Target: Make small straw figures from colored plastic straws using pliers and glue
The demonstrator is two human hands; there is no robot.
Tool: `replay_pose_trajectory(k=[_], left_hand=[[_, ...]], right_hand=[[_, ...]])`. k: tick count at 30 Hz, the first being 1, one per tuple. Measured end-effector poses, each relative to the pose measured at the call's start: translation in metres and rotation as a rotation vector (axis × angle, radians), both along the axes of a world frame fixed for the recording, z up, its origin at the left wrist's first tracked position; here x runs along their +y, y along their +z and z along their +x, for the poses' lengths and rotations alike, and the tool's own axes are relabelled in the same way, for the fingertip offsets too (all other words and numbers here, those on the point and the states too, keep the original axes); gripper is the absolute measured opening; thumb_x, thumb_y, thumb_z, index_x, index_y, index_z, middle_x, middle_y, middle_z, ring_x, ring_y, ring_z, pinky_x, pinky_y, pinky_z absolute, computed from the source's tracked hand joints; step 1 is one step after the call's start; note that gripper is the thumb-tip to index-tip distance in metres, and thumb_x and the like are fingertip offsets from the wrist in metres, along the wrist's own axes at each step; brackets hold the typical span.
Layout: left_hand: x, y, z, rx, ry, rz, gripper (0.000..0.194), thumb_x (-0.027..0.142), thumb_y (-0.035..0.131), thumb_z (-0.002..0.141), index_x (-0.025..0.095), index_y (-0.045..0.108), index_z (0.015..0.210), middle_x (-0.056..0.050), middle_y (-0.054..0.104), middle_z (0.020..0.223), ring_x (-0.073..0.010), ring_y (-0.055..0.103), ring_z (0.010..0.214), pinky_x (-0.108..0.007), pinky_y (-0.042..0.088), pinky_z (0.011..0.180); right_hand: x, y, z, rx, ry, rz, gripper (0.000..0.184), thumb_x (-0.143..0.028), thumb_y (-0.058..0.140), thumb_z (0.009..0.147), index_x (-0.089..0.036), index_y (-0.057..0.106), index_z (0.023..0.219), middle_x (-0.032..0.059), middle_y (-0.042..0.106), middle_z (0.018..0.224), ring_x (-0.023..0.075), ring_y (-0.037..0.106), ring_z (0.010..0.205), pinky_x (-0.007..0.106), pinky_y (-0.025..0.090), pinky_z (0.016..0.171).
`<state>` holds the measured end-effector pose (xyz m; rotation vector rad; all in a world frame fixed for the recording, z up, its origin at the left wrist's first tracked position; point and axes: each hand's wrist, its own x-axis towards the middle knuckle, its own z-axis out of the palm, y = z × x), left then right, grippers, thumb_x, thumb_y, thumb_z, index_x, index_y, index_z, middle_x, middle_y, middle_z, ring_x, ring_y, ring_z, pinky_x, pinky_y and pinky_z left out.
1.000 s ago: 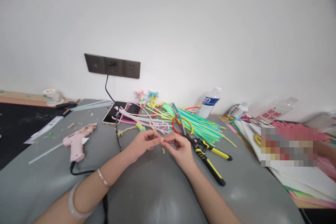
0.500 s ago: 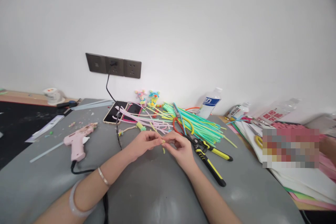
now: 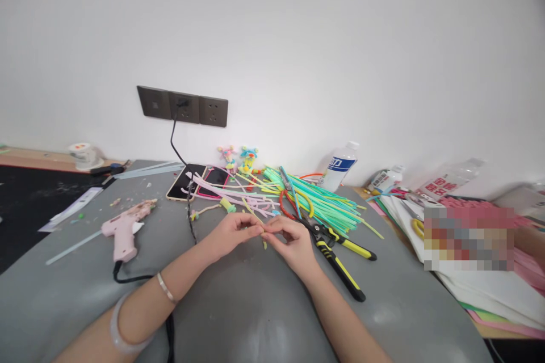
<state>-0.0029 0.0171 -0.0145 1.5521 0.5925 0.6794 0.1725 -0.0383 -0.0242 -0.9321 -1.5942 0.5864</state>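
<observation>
1. Both hands meet above the table: the left hand and right hand have fingertips pinched together on a small yellow stem, mostly hidden, one end poking out below.
2. Beyond them, pink stems and a black cord cross the phones.
3. Pliers lie beside the right hand; scissors overlap green stems.
4. Left, there's a glue gun.
</observation>
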Motion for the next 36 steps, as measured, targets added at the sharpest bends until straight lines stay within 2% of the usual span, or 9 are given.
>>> replay_pose_trajectory(k=[7, 13, 18, 21, 26, 36], left_hand=[[0.0023, -0.0051, -0.0002, -0.006, 0.009, -0.025, 0.034, 0.048, 0.067, 0.078, 0.014, 0.070, 0.079, 0.001, 0.056, 0.066, -0.0104, 0.042, 0.060, -0.022, 0.030, 0.056], [0.0014, -0.0057, 0.0017, -0.058, 0.045, -0.161, 0.034, 0.047, 0.073, 0.073, 0.012, 0.069, 0.075, 0.002, 0.053, 0.063, -0.0089, 0.042, 0.058, -0.023, 0.032, 0.057], [-0.0003, -0.0041, 0.0016, -0.087, 0.068, -0.287, 0.042, 0.054, 0.070, 0.075, 0.012, 0.067, 0.076, 0.001, 0.054, 0.067, -0.0082, 0.044, 0.058, -0.023, 0.033, 0.056], [0.0006, -0.0050, 0.0016, -0.077, 0.063, -0.259, 0.039, 0.051, 0.073, 0.073, 0.012, 0.067, 0.078, 0.001, 0.056, 0.068, -0.0071, 0.042, 0.057, -0.022, 0.031, 0.054], [0.0016, -0.0069, 0.0014, -0.051, 0.008, -0.220, 0.033, 0.045, 0.075, 0.074, 0.012, 0.070, 0.080, 0.002, 0.054, 0.065, -0.0065, 0.040, 0.056, -0.021, 0.028, 0.051], [-0.0019, -0.0009, 0.0024, -0.071, -0.028, -0.369, 0.036, 0.046, 0.080, 0.068, 0.012, 0.067, 0.072, 0.003, 0.048, 0.062, -0.0043, 0.035, 0.052, -0.021, 0.023, 0.047]], right_hand=[[0.0003, -0.0008, 0.0006, -0.023, 0.003, 0.009, 0.011, -0.028, 0.071, 0.082, -0.021, 0.070, 0.074, 0.0047, 0.069, 0.068, 0.0176, 0.064, 0.064, 0.031, 0.053, 0.061], [0.0003, -0.0011, -0.0007, -0.029, -0.048, 0.032, 0.005, -0.025, 0.070, 0.083, -0.021, 0.072, 0.085, 0.0057, 0.069, 0.076, 0.0179, 0.065, 0.068, 0.029, 0.054, 0.062], [-0.0018, 0.0027, -0.0003, -0.079, -0.099, 0.082, 0.005, -0.025, 0.069, 0.084, -0.020, 0.070, 0.084, 0.0049, 0.068, 0.074, 0.0169, 0.063, 0.065, 0.029, 0.053, 0.060], [-0.0022, 0.0043, 0.0007, -0.137, -0.141, 0.133, 0.006, -0.026, 0.070, 0.084, -0.021, 0.069, 0.081, 0.0033, 0.067, 0.070, 0.0162, 0.062, 0.062, 0.029, 0.052, 0.059], [-0.0016, 0.0029, 0.0016, -0.210, -0.135, 0.173, 0.009, -0.026, 0.069, 0.086, -0.020, 0.066, 0.080, 0.0024, 0.066, 0.069, 0.0150, 0.060, 0.060, 0.028, 0.051, 0.058], [-0.0014, 0.0004, 0.0009, -0.217, -0.133, 0.215, 0.009, -0.027, 0.070, 0.085, -0.019, 0.067, 0.081, 0.0025, 0.065, 0.068, 0.0147, 0.059, 0.058, 0.028, 0.050, 0.056]])
